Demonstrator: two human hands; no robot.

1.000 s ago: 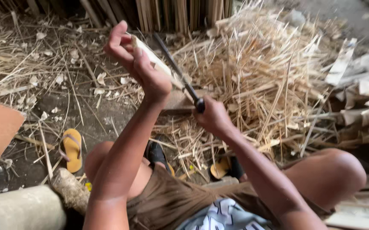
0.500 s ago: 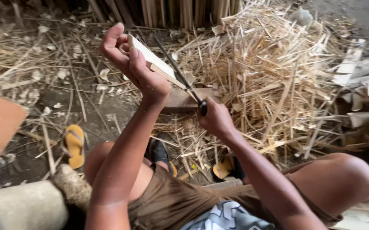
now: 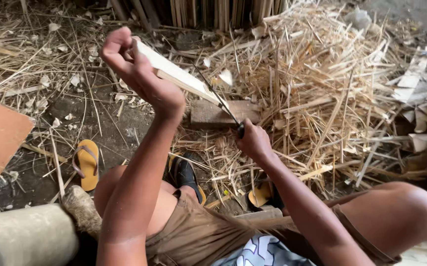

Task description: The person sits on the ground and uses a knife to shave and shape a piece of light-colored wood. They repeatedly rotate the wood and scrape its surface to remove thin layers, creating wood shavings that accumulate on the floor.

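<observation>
Hands work raised above the littered ground: the left hand (image 3: 139, 74) is clenched round the upper end of a pale bamboo slat (image 3: 179, 76), held slanting down to the right; the right hand (image 3: 253, 143) is closed on the dark handle of a thin knife (image 3: 218, 101), its blade lying against the slat's lower end. Below them lies a flat wooden block (image 3: 223, 114) among split bamboo strips (image 3: 322, 88); a yellow sandal (image 3: 87, 162) rests on the ground to the left.

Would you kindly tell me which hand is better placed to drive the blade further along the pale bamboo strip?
Right hand: it likely grips the thin dark blade set against the strip. The left hand only holds the strip up.
</observation>
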